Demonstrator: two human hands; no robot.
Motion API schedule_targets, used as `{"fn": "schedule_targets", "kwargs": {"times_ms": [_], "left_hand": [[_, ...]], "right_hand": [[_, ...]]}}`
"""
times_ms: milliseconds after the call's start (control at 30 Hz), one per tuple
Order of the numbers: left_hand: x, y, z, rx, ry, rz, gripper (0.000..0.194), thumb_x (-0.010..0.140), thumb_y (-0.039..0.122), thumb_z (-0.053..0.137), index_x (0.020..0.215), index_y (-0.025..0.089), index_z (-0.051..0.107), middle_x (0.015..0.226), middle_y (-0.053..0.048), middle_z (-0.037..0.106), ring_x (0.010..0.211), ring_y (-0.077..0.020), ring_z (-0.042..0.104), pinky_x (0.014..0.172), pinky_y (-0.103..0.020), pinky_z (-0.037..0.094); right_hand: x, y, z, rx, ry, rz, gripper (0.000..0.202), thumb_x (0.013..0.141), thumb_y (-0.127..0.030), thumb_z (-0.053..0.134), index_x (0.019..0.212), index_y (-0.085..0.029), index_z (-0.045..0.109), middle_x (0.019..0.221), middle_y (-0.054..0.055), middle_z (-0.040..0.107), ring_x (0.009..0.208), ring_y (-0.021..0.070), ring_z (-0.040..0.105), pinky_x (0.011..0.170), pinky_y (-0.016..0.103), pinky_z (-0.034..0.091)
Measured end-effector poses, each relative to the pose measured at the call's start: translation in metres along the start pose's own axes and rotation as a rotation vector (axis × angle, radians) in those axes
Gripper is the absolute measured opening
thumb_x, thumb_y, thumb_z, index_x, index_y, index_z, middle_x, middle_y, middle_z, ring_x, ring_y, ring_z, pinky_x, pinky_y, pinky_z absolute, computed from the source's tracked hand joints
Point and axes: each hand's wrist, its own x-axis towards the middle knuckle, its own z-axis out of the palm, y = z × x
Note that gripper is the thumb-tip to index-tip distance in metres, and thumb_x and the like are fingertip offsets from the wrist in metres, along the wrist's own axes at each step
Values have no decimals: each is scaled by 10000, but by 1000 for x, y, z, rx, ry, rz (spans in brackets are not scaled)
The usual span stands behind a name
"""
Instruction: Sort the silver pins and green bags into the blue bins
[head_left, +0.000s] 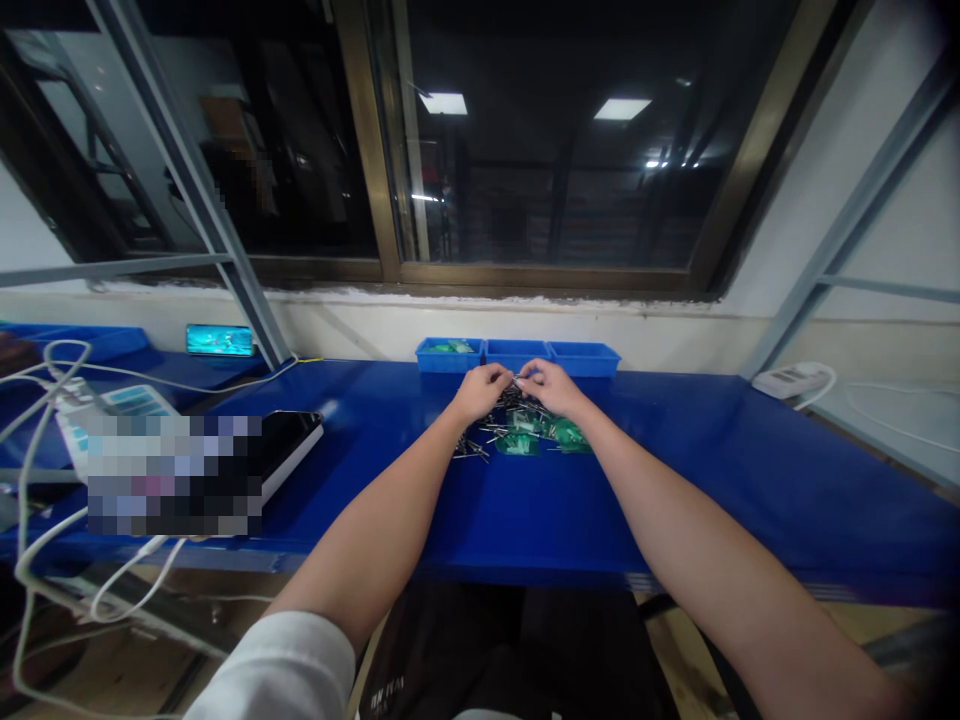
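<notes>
Both hands meet over a pile of thin metal rod-like pieces (513,402) on the blue table. My left hand (482,391) is closed, thumb and fingers pinched above the pile's left side. Opposite it, my right hand (553,388) is also pinched, its fingertips almost touching the left ones. Something small and dark shows between the fingertips, too small to name. Green plastic bags (517,442) lie at the pile's near edge, another partly behind my right wrist. More loose metal pieces (471,450) are beside my left wrist.
Three joined blue bins (516,352) stand against the wall; the left one holds green bags (450,346). On the left are a phone-like device (292,440), white cables (26,550) and a lit phone (219,340). A white power strip (793,380) lies at right. Grey metal posts (251,300) rise at the sides.
</notes>
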Motion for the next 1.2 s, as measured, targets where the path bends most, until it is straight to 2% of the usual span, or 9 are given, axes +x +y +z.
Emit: {"fn": "schedule_targets", "kwargs": {"times_ms": [100, 300, 433, 600, 667, 733, 867, 967, 1200], "left_hand": [[0, 1, -1, -18, 17, 6, 332, 830, 392, 405, 825, 149, 630, 778, -25, 650, 739, -157, 566, 681, -249, 425], [-2, 4, 0, -38, -52, -11, 375, 814, 437, 419, 862, 142, 645, 784, -25, 656, 740, -166, 565, 694, -266, 434], [-4, 4, 1, -29, -136, 15, 346, 787, 446, 467, 827, 175, 678, 834, -11, 676, 792, -172, 584, 729, -262, 430], [-4, 2, -1, 26, -85, 13, 375, 793, 474, 458, 841, 185, 692, 857, -22, 684, 801, -184, 597, 750, -271, 429], [-3, 1, -2, 61, -71, -1, 379, 799, 466, 453, 850, 177, 692, 856, -33, 685, 793, -188, 599, 750, -276, 432], [-3, 0, -2, 89, -68, -15, 382, 805, 462, 446, 863, 173, 690, 862, -41, 686, 794, -193, 601, 748, -279, 435], [-2, -2, 0, 112, -86, -28, 368, 812, 451, 447, 878, 183, 690, 890, -43, 686, 818, -202, 604, 755, -286, 436], [-2, -3, 1, 124, -95, -17, 344, 810, 432, 458, 876, 189, 692, 907, -41, 685, 840, -204, 604, 766, -289, 433], [-2, -5, 0, 142, -103, -20, 297, 801, 400, 481, 881, 204, 689, 922, -29, 683, 852, -189, 603, 786, -270, 434]], "right_hand": [[0, -1, -3, 152, 3, 33, 286, 632, -418, 644, 748, -173, 555, 582, -11, 586, 491, 102, 483, 478, 227, 354], [2, 4, -9, 335, 77, 95, 256, 610, -414, 645, 629, -166, 583, 554, -5, 584, 448, 92, 464, 458, 235, 345], [2, 6, -11, 283, 109, 124, 295, 626, -444, 630, 559, -168, 551, 470, -9, 535, 410, 92, 436, 420, 233, 303], [4, 10, -15, 64, 186, 217, 309, 623, -448, 622, 525, -167, 539, 435, -13, 503, 397, 86, 395, 402, 225, 277], [7, 13, -19, 4, 295, 216, 248, 616, -404, 621, 598, -159, 588, 525, 9, 566, 451, 98, 443, 411, 219, 312], [9, 17, -25, 29, 415, 203, 274, 616, -352, 610, 805, -155, 632, 740, 48, 644, 541, 118, 513, 416, 212, 349], [8, 25, -37, 134, 475, 244, 732, 590, -292, 633, 1279, -214, 399, 1235, 113, 513, 701, 156, 594, 419, 221, 424], [6, 31, -41, 99, 490, 274, 811, 600, -293, 636, 1339, -218, 313, 1267, 127, 482, 749, 174, 602, 433, 227, 457], [10, 37, -35, -102, 438, 210, 619, 650, -270, 616, 1236, -171, 443, 1179, 106, 562, 742, 152, 607, 552, 260, 501]]}}
